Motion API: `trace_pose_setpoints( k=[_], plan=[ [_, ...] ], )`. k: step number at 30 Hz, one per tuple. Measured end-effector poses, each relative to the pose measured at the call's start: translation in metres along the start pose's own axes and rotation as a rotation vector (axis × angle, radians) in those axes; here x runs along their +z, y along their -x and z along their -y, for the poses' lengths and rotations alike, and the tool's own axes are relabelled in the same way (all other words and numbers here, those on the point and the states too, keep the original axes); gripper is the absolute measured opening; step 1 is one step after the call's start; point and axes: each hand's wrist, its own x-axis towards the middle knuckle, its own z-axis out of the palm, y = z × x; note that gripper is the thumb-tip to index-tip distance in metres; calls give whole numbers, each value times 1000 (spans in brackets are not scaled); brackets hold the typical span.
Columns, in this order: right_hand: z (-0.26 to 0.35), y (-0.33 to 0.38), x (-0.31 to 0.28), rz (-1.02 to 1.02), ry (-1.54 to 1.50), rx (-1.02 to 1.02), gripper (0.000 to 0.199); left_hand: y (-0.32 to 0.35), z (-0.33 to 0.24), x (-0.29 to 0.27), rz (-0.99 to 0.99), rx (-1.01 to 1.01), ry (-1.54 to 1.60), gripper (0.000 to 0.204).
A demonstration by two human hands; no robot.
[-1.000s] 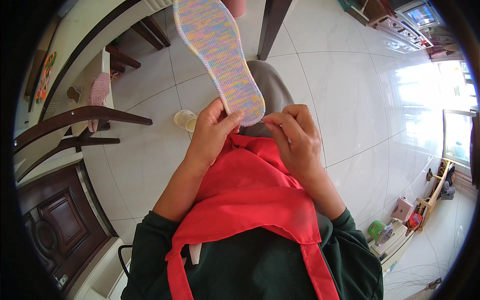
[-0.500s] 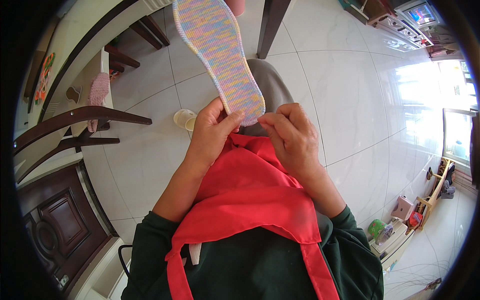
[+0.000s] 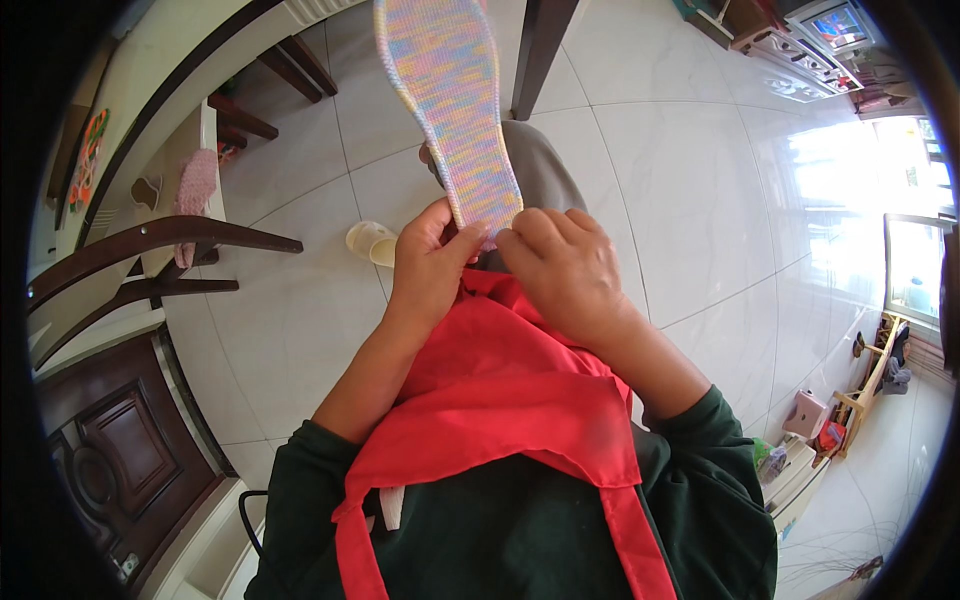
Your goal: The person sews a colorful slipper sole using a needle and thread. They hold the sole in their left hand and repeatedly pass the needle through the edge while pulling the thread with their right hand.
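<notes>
A long knitted insole (image 3: 450, 110) in pastel pink, yellow and blue, with a pale bound edge, stretches away from me above my lap. My left hand (image 3: 428, 262) grips its near end, thumb on top and fingers underneath. Against the right side of that same end, my right hand (image 3: 565, 265) is closed, its thumb and fingertips pressed together at the edge. Whatever those fingers pinch is hidden behind the knuckles. Below both hands lies a red apron (image 3: 490, 400).
A cream slipper (image 3: 372, 243) is on the tiled floor left of my hands. Dark curved wooden bars (image 3: 165, 230) reach in from the left, beside a shelf with a pink knitted piece (image 3: 196, 185). A dark table leg (image 3: 540, 60) stands ahead.
My right hand has come in closer, turned knuckles-up, and now meets the insole's edge. The insole has swung slightly right and stands straighter. My left hand keeps its hold.
</notes>
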Motion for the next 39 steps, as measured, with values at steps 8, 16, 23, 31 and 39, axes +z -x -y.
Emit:
trace_pose_setpoints(
  k=[8,16,23,31,39],
  plan=[
    [-6,0,-14,14,-527,378,12,2,-4,-2,-24,13,46,17],
    [-4,-2,-13,-127,-348,228,10,2,-6,-3,-29,17,57,18],
    [-6,-2,3,-202,-180,48,12,2,-7,-2,-56,7,55,17],
    [-4,-1,13,-252,-175,20,12,3,-8,0,-100,2,87,16],
    [-3,1,21,-204,-199,30,13,5,-9,1,-111,3,101,15]
  ],
)
